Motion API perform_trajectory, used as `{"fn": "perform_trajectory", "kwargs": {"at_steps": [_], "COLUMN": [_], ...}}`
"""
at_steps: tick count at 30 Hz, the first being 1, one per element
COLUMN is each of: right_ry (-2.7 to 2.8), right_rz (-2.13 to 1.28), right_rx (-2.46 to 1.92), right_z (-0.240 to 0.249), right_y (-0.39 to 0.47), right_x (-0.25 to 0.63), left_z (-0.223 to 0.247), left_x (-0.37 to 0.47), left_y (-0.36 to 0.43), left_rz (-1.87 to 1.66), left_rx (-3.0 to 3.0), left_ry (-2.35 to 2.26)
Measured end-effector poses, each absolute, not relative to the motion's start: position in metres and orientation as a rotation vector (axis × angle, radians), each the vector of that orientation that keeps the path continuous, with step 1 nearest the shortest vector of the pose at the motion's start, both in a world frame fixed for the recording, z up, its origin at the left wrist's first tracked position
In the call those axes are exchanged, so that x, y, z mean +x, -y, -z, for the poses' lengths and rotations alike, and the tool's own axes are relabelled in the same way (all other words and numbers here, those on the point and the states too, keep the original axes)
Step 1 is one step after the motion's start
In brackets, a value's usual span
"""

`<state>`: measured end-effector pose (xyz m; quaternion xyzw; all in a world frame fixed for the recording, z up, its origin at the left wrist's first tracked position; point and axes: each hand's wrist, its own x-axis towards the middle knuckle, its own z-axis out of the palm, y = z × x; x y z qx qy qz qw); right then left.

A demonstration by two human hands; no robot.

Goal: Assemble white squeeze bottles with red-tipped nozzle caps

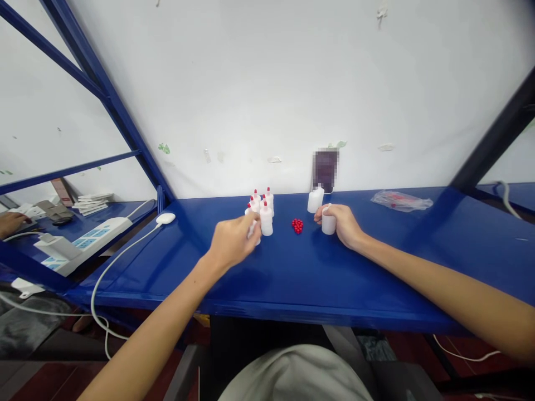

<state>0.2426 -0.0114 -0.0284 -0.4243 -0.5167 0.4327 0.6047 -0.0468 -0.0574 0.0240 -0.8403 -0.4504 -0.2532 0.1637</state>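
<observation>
My left hand point(234, 239) is closed around a white squeeze bottle point(252, 228) at the near left side of a group of similar bottles. Those upright bottles point(266, 221) have pointed nozzles with red tips. My right hand point(343, 221) grips a white bottle point(329, 224) on the right, with no red tip showing on it; the thumb covers part of its top. Just behind that hand stands another white bottle point(315, 201), also without a visible red tip. A small heap of round red caps point(297, 225) lies on the table between my hands.
The blue table point(267, 278) runs along a white wall. A pixelated dark rectangle point(325, 170) leans there. At the right lies a clear plastic bag point(401, 200) with something red inside. A white cable point(108, 267), a power strip point(102, 234) and another person's hand point(12, 224) are at the left.
</observation>
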Motion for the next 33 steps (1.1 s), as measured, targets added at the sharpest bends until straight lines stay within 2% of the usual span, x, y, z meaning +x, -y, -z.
{"fn": "perform_trajectory", "kwargs": {"at_steps": [3,6,10,27,33], "right_ry": [1.332,1.506,1.708,1.852,1.902], "right_rz": [-1.035,-1.037,-0.978,-0.888,-0.727], "right_rx": [-0.978,-0.987,-0.982,-0.959,-1.084], "right_z": [0.024,0.018,0.011,0.01,0.01], "right_y": [0.019,0.028,0.038,0.044,0.045], "right_x": [0.241,0.24,0.237,0.235,0.237], "left_z": [-0.013,-0.009,-0.007,0.017,0.021], "left_x": [-0.018,0.013,0.035,0.03,0.03], "left_y": [0.062,0.049,0.021,0.014,0.013], "left_rz": [0.618,0.427,0.356,0.504,0.663], "left_rx": [-2.657,-2.793,-2.836,-2.911,-2.991], "left_ry": [1.106,1.093,1.094,1.163,1.097]}}
